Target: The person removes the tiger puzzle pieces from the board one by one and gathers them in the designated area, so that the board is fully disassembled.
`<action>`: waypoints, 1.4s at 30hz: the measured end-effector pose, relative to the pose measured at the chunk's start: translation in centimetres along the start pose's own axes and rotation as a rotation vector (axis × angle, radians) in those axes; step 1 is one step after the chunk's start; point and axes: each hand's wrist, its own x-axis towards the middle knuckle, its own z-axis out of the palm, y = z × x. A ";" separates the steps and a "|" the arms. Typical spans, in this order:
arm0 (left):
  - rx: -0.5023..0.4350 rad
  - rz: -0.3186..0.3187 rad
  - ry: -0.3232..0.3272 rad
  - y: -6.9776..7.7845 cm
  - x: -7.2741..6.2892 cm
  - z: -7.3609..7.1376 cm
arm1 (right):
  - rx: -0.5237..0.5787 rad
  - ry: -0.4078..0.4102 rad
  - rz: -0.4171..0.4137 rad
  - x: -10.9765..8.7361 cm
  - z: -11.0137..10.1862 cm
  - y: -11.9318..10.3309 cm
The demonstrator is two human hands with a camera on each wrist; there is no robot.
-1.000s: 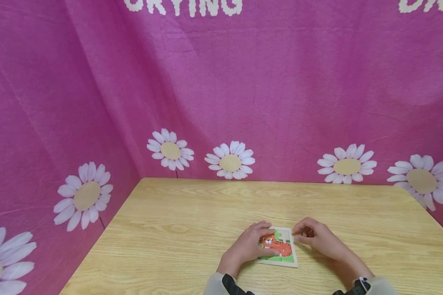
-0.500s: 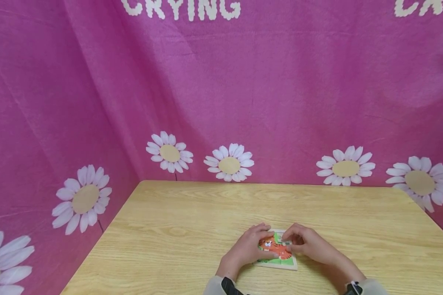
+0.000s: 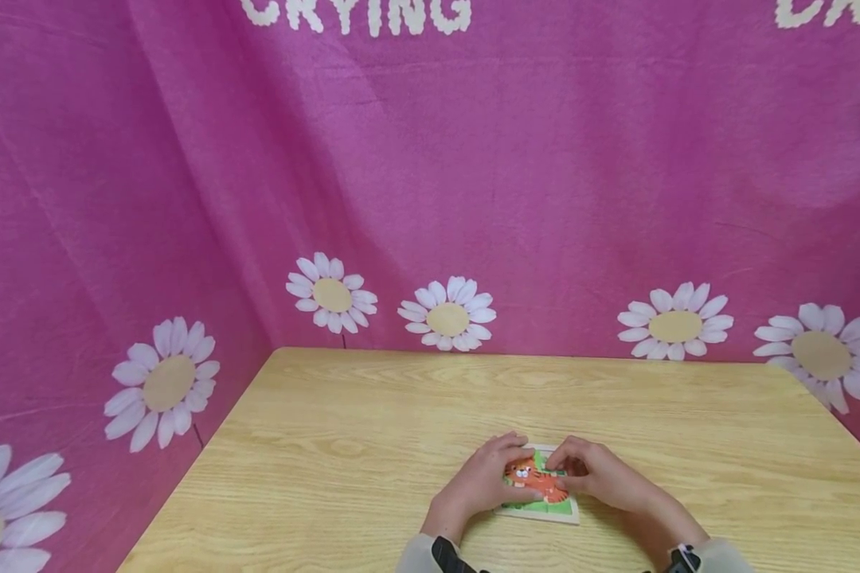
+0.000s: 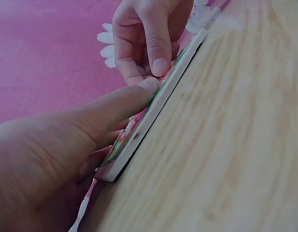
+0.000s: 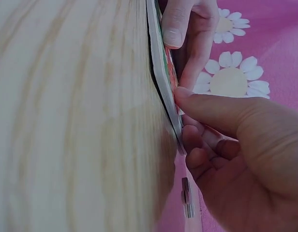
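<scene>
A square tiger jigsaw puzzle (image 3: 555,507) in a pale wooden frame lies on the table, orange and green on top. My left hand (image 3: 476,476) holds it from the left, fingers along the far left side and thumb (image 4: 148,87) across its near part. Over the upper right corner is my right hand (image 3: 602,476), thumb and index finger pinching a small puzzle piece at the board's face. That piece is mostly hidden by the fingers. In the right wrist view the right thumb (image 5: 185,93) touches the puzzle surface, with the other fingers curled by the frame's edge.
The wooden table (image 3: 344,430) runs back to a pink curtain (image 3: 545,183) printed with white daisies, which also hangs along the left side. A small grey object (image 5: 187,195) shows beyond the table edge in the right wrist view.
My right hand has moved left from beside the frame to over the puzzle's upper right, where a bare pale spot showed and green now shows. The left hand has stayed in place.
</scene>
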 end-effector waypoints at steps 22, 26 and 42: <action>0.124 -0.027 0.100 1.2 0.2 1.1 | 0.015 -0.008 0.005 0.1 0.2 -0.2; 0.138 -0.030 0.097 1.3 0.2 1.1 | -0.002 0.011 -0.004 0.1 0.3 -0.3; 0.111 -0.048 0.101 1.5 -0.1 0.8 | -0.046 0.109 -0.107 -0.4 0.4 -0.2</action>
